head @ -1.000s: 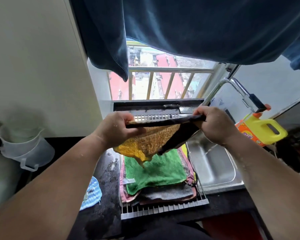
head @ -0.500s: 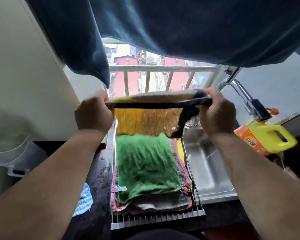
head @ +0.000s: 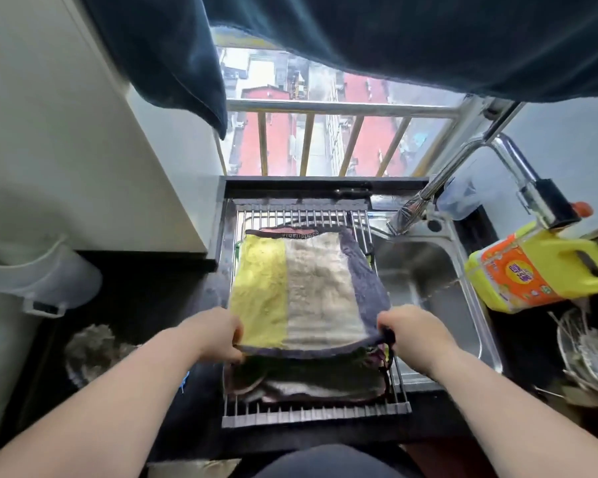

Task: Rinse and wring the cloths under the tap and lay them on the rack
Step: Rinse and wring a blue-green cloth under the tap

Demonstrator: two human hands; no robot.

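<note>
Here both hands (head: 218,334) (head: 413,331) pinch the cloth's (head: 308,288) near corners.

The striped cloth (head: 304,291) covers most of the stacked cloths (head: 308,384) on the rack (head: 311,414); only their 6 o'clock edges show. The left grip (head: 218,334) and right grip (head: 415,331) pinch its near corners, with their fingertips hidden underneath. The lettering on its 12 o'clock hem is too small to read. At 9 o'clock the picture's edge cuts off a white jug (head: 42,281). At 8 o'clock a grey clump (head: 90,350) is blurred.
</note>
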